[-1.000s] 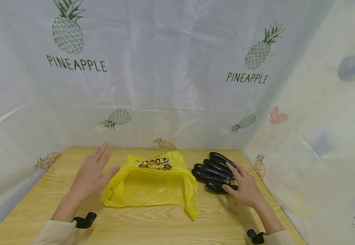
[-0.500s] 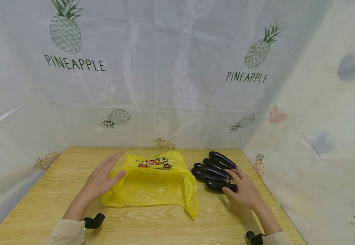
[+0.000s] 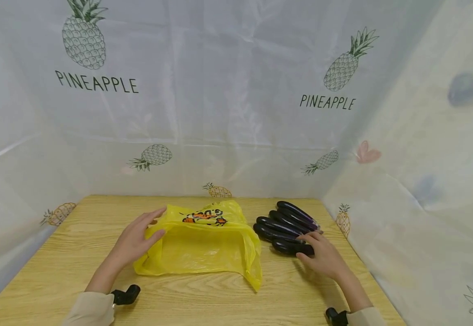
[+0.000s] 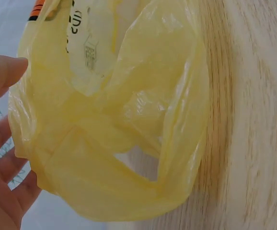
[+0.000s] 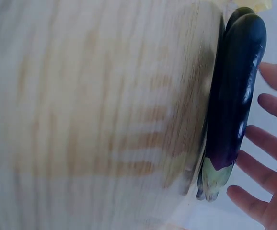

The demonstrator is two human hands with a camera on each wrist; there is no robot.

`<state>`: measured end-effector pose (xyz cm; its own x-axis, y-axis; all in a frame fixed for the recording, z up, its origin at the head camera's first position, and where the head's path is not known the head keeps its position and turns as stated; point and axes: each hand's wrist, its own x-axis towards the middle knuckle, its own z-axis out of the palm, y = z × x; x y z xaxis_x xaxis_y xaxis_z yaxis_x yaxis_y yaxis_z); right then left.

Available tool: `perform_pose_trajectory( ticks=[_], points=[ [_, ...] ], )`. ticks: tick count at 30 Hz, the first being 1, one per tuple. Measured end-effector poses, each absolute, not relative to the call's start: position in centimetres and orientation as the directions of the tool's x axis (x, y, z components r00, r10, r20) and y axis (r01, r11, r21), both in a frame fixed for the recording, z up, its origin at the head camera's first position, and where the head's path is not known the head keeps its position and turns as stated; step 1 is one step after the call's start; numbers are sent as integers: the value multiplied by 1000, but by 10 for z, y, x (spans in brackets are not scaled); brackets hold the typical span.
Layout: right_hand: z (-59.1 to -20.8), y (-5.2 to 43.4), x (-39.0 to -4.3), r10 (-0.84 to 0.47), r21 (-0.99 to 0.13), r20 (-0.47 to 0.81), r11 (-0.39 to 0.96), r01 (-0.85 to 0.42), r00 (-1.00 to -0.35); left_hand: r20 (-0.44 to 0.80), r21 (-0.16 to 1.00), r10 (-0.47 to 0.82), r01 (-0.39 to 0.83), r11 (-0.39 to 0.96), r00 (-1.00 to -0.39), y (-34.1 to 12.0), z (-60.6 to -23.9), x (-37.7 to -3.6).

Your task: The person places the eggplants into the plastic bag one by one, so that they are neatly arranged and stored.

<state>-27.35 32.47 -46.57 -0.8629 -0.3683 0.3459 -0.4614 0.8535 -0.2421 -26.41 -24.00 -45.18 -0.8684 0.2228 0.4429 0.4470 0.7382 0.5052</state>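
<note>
A yellow plastic bag (image 3: 254,249) with printed figures lies on the table, its mouth facing me. My left hand (image 3: 132,242) is at its left side, thumb in front and fingers near the upper left corner. In the left wrist view the fingertips of that hand (image 4: 6,177) reach behind the bag's edge, loosely bent. Several dark purple eggplants (image 3: 271,233) lie side by side right of the bag. Over the stem end of the nearest eggplant (image 3: 287,247) is my right hand (image 3: 324,258). The right wrist view shows its fingers spread alongside a glossy eggplant (image 5: 236,91) with a pale green cap.
Both things lie on a light wood-grain table (image 3: 204,303). White pineapple-print sheeting (image 3: 236,113) hangs behind the table and along its sides. Black cameras are strapped to the left wrist (image 3: 126,295) and the right wrist (image 3: 336,316).
My left hand has moved right to the bag's left side. The right hand has come down and nearer over the closest eggplant. Bag and eggplants stay in place.
</note>
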Motion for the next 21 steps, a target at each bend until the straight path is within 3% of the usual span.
perform_pose_trajectory(
  ticks=[13, 21],
  points=[
    [-465, 328, -275, -399, -295, 240, 839, -458, -885, 417, 510, 274, 472, 719, -867, -243, -450, -269],
    [-466, 333, -275, -463, -260, 221, 820, -510, -858, 416, 491, 273, 467, 735, -867, -241, -446, -272]
  ],
)
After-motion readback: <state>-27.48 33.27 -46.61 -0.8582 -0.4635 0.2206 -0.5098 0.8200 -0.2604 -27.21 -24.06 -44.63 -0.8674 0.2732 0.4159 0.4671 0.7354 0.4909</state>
